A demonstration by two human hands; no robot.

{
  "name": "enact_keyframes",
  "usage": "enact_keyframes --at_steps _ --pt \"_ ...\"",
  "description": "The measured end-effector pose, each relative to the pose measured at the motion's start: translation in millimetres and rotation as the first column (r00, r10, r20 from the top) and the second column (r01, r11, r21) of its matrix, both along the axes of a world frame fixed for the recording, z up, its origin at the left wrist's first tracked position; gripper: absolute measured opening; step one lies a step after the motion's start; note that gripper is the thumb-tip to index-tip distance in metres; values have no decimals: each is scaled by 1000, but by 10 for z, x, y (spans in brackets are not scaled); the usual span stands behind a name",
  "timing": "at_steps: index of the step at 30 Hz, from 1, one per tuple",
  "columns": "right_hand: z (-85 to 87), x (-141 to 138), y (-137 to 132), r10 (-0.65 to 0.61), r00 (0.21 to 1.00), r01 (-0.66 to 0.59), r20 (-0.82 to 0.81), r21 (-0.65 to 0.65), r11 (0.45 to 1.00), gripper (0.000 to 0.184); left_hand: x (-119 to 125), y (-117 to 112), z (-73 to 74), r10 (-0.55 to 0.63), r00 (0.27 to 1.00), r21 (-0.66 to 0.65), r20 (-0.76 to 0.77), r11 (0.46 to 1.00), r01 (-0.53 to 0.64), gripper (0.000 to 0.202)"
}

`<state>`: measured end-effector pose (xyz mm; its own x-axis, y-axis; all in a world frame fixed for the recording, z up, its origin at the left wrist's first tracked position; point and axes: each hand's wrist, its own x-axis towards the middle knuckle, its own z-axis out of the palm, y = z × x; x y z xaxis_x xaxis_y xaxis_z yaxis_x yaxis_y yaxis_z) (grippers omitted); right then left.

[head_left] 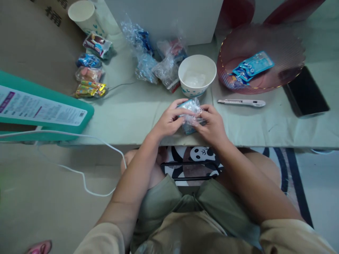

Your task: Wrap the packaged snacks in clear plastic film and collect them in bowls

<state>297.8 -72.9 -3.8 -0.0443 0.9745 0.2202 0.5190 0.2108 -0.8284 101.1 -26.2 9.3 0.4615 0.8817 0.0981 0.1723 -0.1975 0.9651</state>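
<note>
Between my two hands is a small clear plastic bag [195, 105] with blue packets inside, held just above the near edge of the cloth-covered table. My left hand [171, 120] grips its left side, thumb and fingers pressed on the plastic. On the right side, my right hand [212, 123] pinches the crinkled film. Right behind the bag stands a white paper cup [197, 76] with a blue print at its base. To the right of the cup lies a white utility knife [242, 102], touched by neither hand.
A pink glass bowl [280, 76] holding blue sachets stands at the right, beside a black box-like object [308, 93]. Several bagged items [147, 67] lie behind the cup. Snack packs [90, 88], another paper cup [84, 17] and a green container [53, 106] occupy the left. A white cable [84, 176] hangs there.
</note>
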Motion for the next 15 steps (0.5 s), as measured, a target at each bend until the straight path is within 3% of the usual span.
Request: enact_keyframes --at_steps 2,4,6,11,13,15 --pt "-30 0 31 -86 995 86 59 -5 996 19 -11 -35 -14 -101 995 37 -22 994 102 28" --pt "-48 -15 52 -155 984 156 86 -9 988 24 9 -71 -19 -93 994 75 -52 992 97 35" --pt "-46 -25 59 -161 985 162 64 -5 987 32 58 -104 -21 -2 997 99 -75 995 10 34" --pt "43 144 35 -13 1000 13 -9 66 998 45 177 -124 -55 243 970 12 8 970 -243 19" --pt "79 303 35 -88 992 78 89 110 991 36 190 -103 -67 350 935 -69 58 936 -346 19" --pt "89 470 46 -192 952 164 238 132 978 34 183 -75 -57 447 885 -180 128 888 -423 36"
